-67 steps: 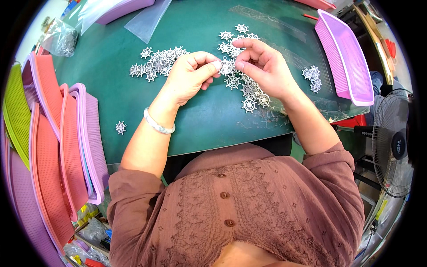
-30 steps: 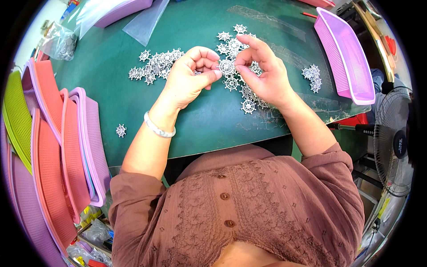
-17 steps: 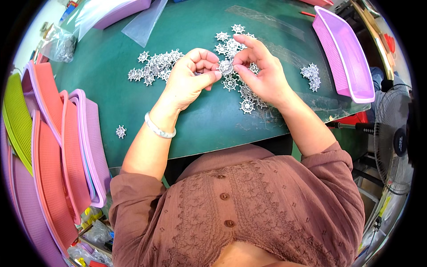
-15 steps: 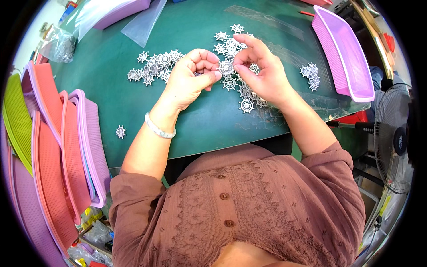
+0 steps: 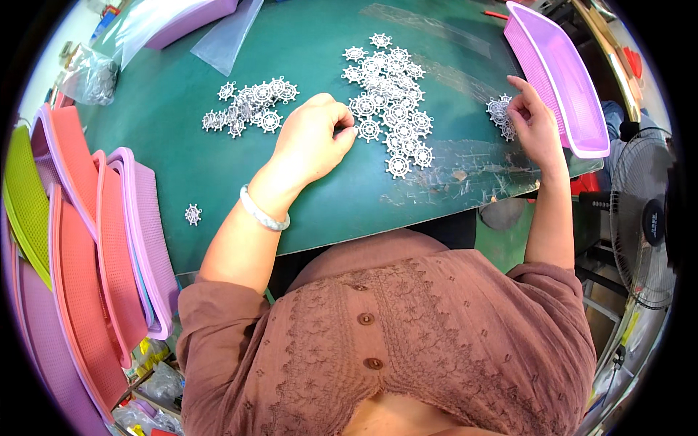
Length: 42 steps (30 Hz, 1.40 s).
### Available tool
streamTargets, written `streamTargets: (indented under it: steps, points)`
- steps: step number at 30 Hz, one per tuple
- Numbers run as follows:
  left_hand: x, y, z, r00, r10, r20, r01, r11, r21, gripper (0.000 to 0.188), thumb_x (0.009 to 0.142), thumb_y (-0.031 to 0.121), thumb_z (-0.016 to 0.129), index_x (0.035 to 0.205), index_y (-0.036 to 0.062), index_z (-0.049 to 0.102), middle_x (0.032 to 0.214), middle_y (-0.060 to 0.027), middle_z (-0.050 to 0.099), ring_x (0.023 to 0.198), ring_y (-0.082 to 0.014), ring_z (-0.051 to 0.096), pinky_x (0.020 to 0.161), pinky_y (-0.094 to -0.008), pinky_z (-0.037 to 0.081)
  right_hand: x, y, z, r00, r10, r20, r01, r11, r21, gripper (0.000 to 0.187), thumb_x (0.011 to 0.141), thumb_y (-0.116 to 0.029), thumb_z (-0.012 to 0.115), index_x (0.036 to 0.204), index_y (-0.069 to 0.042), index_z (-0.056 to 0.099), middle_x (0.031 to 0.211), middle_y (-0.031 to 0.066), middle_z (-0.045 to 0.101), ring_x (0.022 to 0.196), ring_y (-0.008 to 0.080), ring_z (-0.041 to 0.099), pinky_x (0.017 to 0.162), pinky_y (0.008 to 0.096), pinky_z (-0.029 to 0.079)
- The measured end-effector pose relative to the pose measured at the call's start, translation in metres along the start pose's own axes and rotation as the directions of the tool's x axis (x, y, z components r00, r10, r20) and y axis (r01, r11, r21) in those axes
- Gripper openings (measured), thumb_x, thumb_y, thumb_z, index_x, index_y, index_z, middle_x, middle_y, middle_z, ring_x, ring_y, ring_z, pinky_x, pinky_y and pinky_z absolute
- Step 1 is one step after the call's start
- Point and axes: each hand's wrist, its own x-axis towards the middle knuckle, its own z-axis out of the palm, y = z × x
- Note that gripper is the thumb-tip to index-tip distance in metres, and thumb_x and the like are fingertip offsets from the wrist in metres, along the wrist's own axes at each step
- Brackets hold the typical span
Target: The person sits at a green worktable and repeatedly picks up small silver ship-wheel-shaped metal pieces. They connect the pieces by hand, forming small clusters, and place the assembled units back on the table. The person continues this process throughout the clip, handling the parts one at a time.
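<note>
Silvery ship's-wheel charms lie in a large loose heap (image 5: 385,94) at the middle of the green table, some overlapping. My left hand (image 5: 313,138) rests just left of that heap, knuckles up and fingers curled closed; what they hold, if anything, is hidden. Farther right, my right hand (image 5: 536,123) reaches to a small cluster of charms (image 5: 499,112), thumb and curled fingers pinched on a charm at its edge, index finger extended. Another heap of charms (image 5: 254,102) lies beyond my left hand. One single charm (image 5: 193,214) sits apart near the table's left edge.
A purple plastic basket (image 5: 596,138) stands at the table's right edge, beside my right hand. Stacked coloured baskets (image 5: 138,240) crowd the left side. Clear plastic bags (image 5: 225,40) lie at the far left. A fan (image 5: 647,218) stands at the right, off the table.
My right hand has moved from the middle heap to the small cluster at the right. The charm held between both hands no longer shows there; my left hand has turned knuckles up.
</note>
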Motion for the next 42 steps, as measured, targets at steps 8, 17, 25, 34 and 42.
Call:
streamTargets:
  steps: [8,17,25,34,42]
  points:
    - [0.0,0.0,0.001,0.999,0.034,0.032,-0.033,0.999,-0.018,0.005,0.072,0.005,0.063,0.077,0.003,0.062,0.072,-0.0052,0.054,0.061,-0.0141,0.053,0.056,-0.0273,0.043,0.008,-0.025,0.018,0.974,-0.216,-0.064,0.211,0.975,-0.072,0.037,0.074,-0.002,0.059,0.11,-0.006,0.055,0.082,0.009,0.057,0.082,0.0255,0.057,0.074,0.0334,0.046]
    - [0.004,-0.003,-0.015,0.941,-0.307,0.145,0.297,0.539,-0.788,0.002,0.078,0.006,0.062,0.079,0.0039,0.061,0.07,0.0015,0.055,0.059,-0.0041,0.046,0.05,-0.0203,0.038,0.036,-0.092,0.065,0.923,-0.34,0.18,0.216,0.845,0.489,0.035,0.081,0.0,0.055,0.116,-0.001,0.052,0.083,0.0037,0.06,0.076,0.0094,0.053,0.069,0.0241,0.044]
    - [0.006,-0.005,-0.012,0.906,-0.421,0.044,0.142,0.204,-0.969,0.007,0.082,0.011,0.062,0.084,0.0056,0.059,0.069,0.0006,0.052,0.06,-0.0074,0.045,0.05,-0.0212,0.036,0.05,-0.137,0.098,0.93,-0.234,0.285,-0.108,0.565,0.818,0.044,0.08,0.002,0.06,0.121,0.001,0.044,0.085,0.0018,0.059,0.08,0.007,0.055,0.072,0.0208,0.045]
    - [0.007,-0.005,-0.011,0.908,-0.413,0.064,0.175,0.235,-0.956,0.004,0.079,0.006,0.062,0.082,0.0036,0.06,0.067,0.0002,0.054,0.053,-0.0069,0.047,0.046,-0.0207,0.038,0.054,-0.127,0.11,0.95,-0.224,0.216,-0.081,0.492,0.867,0.045,0.079,0.001,0.062,0.12,0.001,0.045,0.083,0.0026,0.06,0.077,0.0074,0.055,0.071,0.0209,0.045]
    - [0.005,-0.012,-0.018,0.953,-0.231,0.196,0.285,0.463,-0.839,0.005,0.081,0.009,0.056,0.081,0.0044,0.057,0.07,-0.0005,0.054,0.056,-0.0074,0.048,0.048,-0.0201,0.037,0.056,-0.121,0.106,0.919,-0.29,0.267,-0.109,0.464,0.879,0.035,0.082,-0.007,0.061,0.114,0.002,0.051,0.084,0.0025,0.061,0.079,0.0079,0.056,0.075,0.0226,0.045]
